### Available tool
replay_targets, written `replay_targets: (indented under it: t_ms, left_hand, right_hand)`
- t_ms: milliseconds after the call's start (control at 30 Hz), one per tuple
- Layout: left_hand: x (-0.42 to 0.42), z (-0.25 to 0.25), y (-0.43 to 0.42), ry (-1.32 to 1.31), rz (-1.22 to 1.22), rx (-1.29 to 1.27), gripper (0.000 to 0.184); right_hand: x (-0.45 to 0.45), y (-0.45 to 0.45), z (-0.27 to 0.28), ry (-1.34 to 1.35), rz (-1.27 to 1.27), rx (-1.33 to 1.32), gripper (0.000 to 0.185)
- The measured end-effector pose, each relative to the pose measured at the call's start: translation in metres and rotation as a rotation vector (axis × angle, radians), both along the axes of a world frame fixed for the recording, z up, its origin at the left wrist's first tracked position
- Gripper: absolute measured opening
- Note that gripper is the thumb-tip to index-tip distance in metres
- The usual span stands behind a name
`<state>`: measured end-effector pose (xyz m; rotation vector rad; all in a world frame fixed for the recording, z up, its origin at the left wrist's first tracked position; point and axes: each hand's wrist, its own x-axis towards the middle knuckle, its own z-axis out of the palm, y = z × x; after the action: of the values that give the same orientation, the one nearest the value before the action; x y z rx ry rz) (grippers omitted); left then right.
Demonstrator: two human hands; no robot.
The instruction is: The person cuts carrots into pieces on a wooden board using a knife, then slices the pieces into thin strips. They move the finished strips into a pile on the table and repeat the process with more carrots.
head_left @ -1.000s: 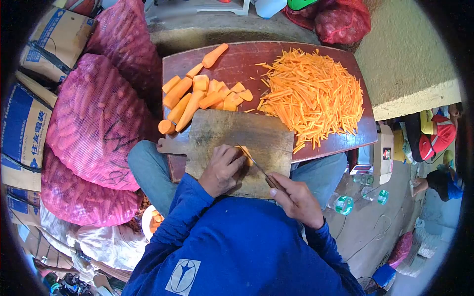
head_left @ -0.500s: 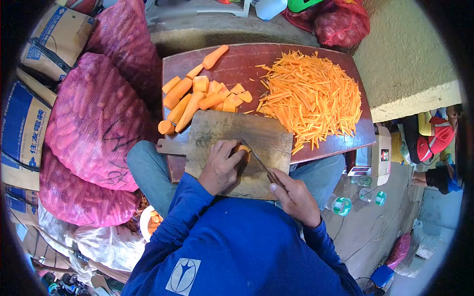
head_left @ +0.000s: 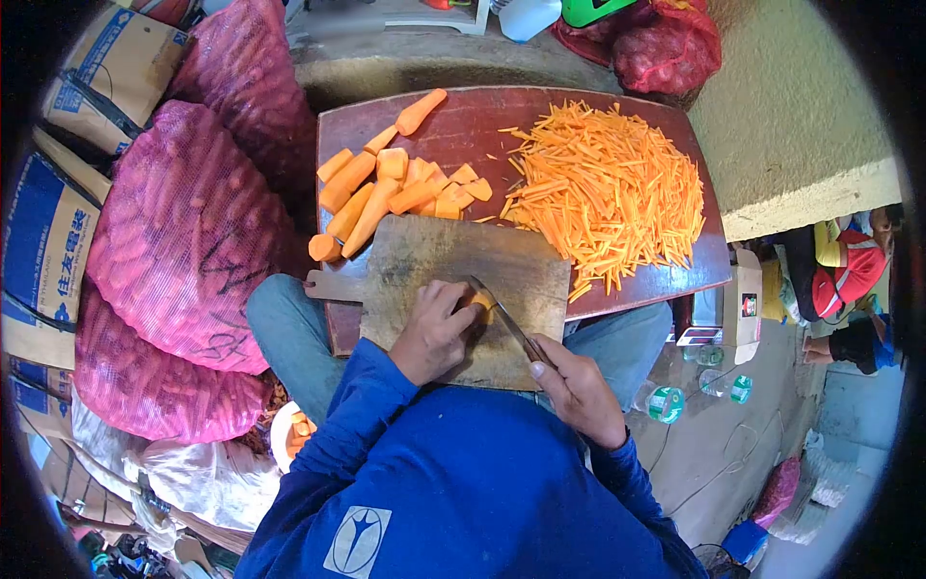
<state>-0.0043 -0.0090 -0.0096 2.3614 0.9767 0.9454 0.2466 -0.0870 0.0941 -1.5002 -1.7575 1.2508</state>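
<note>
On a worn wooden cutting board (head_left: 415,246), my left hand (head_left: 436,333) is closed with its fingertips on a carrot piece (head_left: 483,302). My right hand (head_left: 579,388) grips a knife (head_left: 514,330) by its handle, and the blade lies against the right side of that piece. My fingers partly cover the carrot. Beyond the board, peeled carrots (head_left: 369,212) and cut chunks sit at the left of the dark red table (head_left: 482,111). A large heap of carrot strips (head_left: 608,188) covers its right part.
Pink mesh sacks of carrots (head_left: 183,241) are stacked at left beside cardboard boxes (head_left: 43,246). A white container (head_left: 285,439) with carrot pieces stands by my left leg. Plastic bottles (head_left: 666,403) are on the floor at right. Another person in red (head_left: 854,275) is at far right.
The knife has shifted very slightly over the carrot piece, and the left-hand fingers have moved a little. The carrots and the strip heap look the same.
</note>
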Motion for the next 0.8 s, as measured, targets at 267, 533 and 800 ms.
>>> replay_targets:
  t_ms: [267, 533, 800]
  left_hand:
    - [0.0, 0.002, -0.002, -0.012, -0.03, 0.017, 0.045]
    - [0.001, 0.005, -0.007, 0.157, -0.053, 0.159, 0.045]
    - [0.004, 0.009, -0.006, 0.199, -0.053, 0.198, 0.032]
  right_hand:
    - [0.002, 0.0, -0.003, -0.026, 0.013, -0.024, 0.035]
    - [-0.004, -0.008, -0.006, -0.036, 0.028, 0.071, 0.035]
    - [-0.009, -0.012, 0.014, -0.215, 0.085, 0.068, 0.033]
